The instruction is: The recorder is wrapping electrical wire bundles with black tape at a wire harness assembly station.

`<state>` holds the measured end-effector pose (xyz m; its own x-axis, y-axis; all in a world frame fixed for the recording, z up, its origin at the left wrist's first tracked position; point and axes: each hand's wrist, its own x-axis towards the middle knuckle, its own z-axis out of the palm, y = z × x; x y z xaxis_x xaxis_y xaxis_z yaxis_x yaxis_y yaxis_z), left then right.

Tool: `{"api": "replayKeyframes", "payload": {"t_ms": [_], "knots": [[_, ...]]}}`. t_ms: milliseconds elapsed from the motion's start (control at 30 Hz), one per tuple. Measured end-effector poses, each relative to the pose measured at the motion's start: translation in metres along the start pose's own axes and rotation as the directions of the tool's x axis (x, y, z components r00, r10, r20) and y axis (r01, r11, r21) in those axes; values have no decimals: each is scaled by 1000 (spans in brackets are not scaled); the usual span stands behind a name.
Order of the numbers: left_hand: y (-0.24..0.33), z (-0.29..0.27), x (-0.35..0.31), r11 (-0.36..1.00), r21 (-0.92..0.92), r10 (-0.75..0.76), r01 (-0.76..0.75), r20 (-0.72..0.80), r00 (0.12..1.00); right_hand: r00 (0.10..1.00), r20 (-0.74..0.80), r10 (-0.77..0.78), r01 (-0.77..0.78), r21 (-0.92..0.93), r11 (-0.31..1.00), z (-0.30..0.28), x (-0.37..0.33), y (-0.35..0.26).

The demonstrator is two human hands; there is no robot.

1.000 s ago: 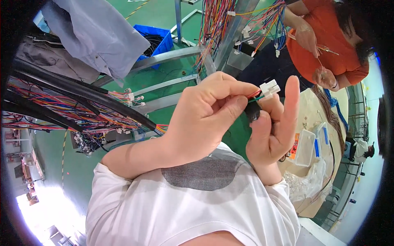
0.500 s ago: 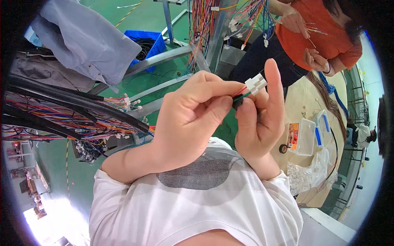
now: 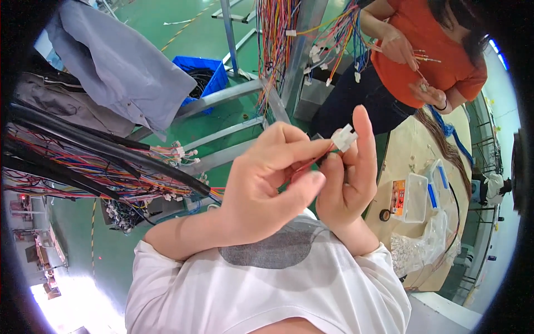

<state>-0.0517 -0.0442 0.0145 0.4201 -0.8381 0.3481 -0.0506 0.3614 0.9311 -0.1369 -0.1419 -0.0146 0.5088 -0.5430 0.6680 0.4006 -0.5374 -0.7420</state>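
Observation:
A small white plug connector (image 3: 345,138) sits at the fingers of my right hand (image 3: 350,186). That hand's thumb and bent fingers pinch just below the plug, while its index finger stands straight up beside it. Thin red wires (image 3: 303,166) run from the plug's back into my left hand (image 3: 272,181), whose fingers curl round them. My left index finger reaches to the wires close behind the plug, and the thumb is spread away from it. A small dark piece shows between the hands, mostly hidden by fingers.
Bundled wires in black sleeves (image 3: 111,150) lie at left, near a draped grey garment (image 3: 122,67). A metal frame (image 3: 233,94) and blue crate (image 3: 208,78) stand beyond. A co-worker in an orange top (image 3: 411,61) handles wires beside a table (image 3: 384,267) with a clear box (image 3: 417,197).
My left thumb has moved away from the index finger, uncovering red wires. Both hands and the plug sit slightly lower in view. The co-worker's hands have shifted a little.

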Motion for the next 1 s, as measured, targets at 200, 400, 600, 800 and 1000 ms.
{"api": "replayKeyframes", "payload": {"t_ms": [200,400,600,800,1000], "knots": [[-2,-4,2,993,113,-19,20,-9,1000,997,5,-72,71,64,995,2,-3,9],[-5,-7,14,974,225,34,-21,-57,998,995,-41,-92,90,-31,995,-2,3,10],[-6,-14,21,846,491,244,-209,-8,970,953,95,288,-304,305,903,-13,19,-9],[-7,-20,24,741,602,367,-298,9,930,949,153,274,-309,299,903,-13,23,-5],[4,-26,26,957,240,-150,163,-70,986,990,136,-37,4,235,972,-11,21,14]]}}
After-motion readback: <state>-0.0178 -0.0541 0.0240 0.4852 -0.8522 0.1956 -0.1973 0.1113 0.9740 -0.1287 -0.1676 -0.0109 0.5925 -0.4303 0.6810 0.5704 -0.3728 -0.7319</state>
